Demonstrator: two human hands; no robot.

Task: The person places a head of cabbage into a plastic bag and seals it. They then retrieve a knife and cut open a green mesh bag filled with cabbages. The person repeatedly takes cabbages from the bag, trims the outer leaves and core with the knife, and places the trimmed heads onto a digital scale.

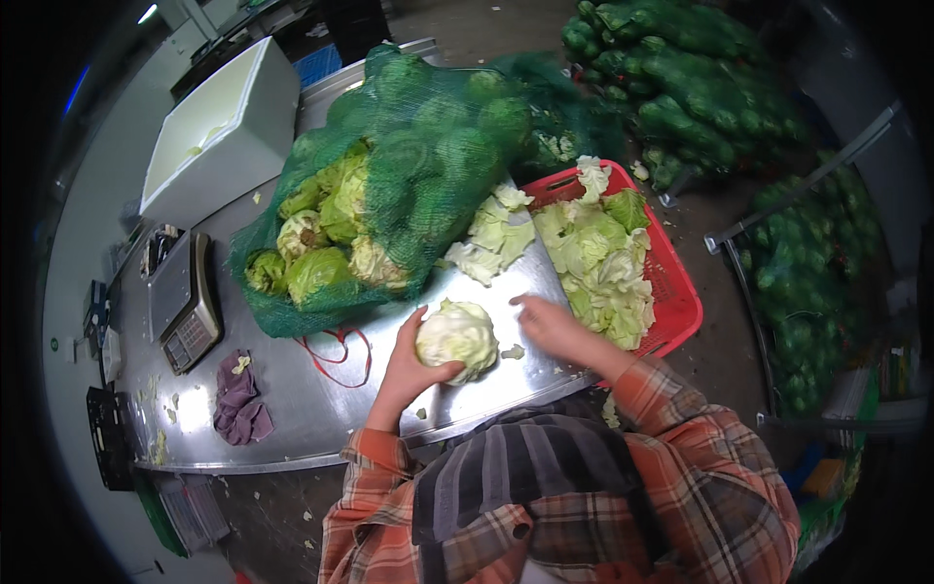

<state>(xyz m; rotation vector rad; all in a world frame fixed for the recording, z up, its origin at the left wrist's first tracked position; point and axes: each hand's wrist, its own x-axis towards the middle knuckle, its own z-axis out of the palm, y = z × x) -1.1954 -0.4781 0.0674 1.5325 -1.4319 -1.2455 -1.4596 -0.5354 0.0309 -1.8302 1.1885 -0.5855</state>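
Note:
A pale, trimmed cabbage (pixel 457 341) rests at the front of the steel table (pixel 311 428). My left hand (pixel 404 365) grips it from the left side, thumb across the near side and fingers along the far side. To the right of the cabbage and apart from it, my right hand (pixel 550 326) hovers near the basket with its fingers curled in; whatever they may hold is hidden. Behind the cabbage lies a big green mesh sack (pixel 418 156), its mouth open toward the left front, showing several cabbages. Loose outer leaves (pixel 496 238) lie between sack and basket.
A red plastic basket (pixel 681 302) of stripped leaves stands at the right. On the left are a white foam box (pixel 248 107), a weighing scale (pixel 190 326), a purple cloth (pixel 241 404) and a red cord (pixel 341 360). More filled mesh sacks (pixel 700 88) lie beyond, at the right.

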